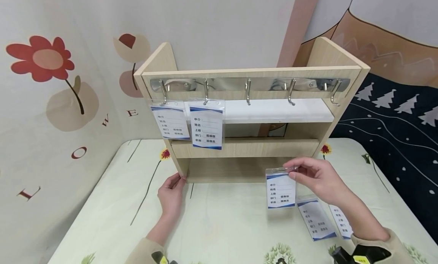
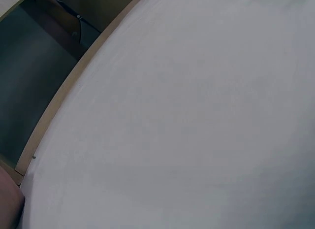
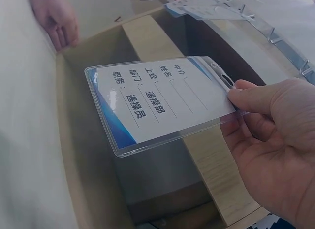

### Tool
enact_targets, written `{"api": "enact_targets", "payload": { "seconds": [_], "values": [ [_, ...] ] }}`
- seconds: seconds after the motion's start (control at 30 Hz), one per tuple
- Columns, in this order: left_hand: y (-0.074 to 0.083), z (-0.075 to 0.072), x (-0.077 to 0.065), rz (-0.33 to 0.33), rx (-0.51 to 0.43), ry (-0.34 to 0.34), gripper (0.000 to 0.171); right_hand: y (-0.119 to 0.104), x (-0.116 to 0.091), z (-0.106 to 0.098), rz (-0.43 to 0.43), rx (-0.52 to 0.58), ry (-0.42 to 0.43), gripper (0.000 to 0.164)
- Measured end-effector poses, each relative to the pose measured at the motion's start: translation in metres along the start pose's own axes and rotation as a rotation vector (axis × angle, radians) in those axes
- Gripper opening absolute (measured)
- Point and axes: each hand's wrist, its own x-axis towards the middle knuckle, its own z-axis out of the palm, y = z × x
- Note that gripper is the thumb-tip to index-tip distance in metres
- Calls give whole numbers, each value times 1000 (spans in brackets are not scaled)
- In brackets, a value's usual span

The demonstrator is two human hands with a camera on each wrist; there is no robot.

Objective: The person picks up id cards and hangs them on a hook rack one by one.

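Note:
My right hand (image 1: 315,178) pinches a clear badge holder (image 3: 157,103) by its top slotted edge, with the white and blue card inside facing up in the right wrist view. It is held in front of the shelf's lower right part, over the bed-like surface. At the bottom left corner of the small wooden shelf (image 1: 244,148), my left hand (image 1: 172,193) grips the edge of the side board. Two similar badge holders, the left one (image 1: 171,121) and the right one (image 1: 207,125), hang from the two leftmost hooks of a metal hook rail (image 1: 229,84).
Two more badge holders, one nearer (image 1: 316,220) and one partly behind my right forearm (image 1: 341,221), lie on the flower-printed cloth (image 1: 226,226). The third hook (image 1: 248,92) and those to its right carry nothing. Patterned curtains (image 1: 85,104) stand behind and beside the shelf.

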Motion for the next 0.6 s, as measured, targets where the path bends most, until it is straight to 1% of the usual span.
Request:
{"api": "enact_targets", "payload": {
  "seconds": [0.13,0.27,0.6],
  "values": [
    [1,0,0,4,-5,-3,26,-5,3,0,-21,-2,1,26],
    [1,0,0,-2,-3,-6,27,-13,8,1,-53,0,19,27],
    [1,-1,0,-14,-2,-8,26,-28,19,1,-161,39,69,28]
  ]
}}
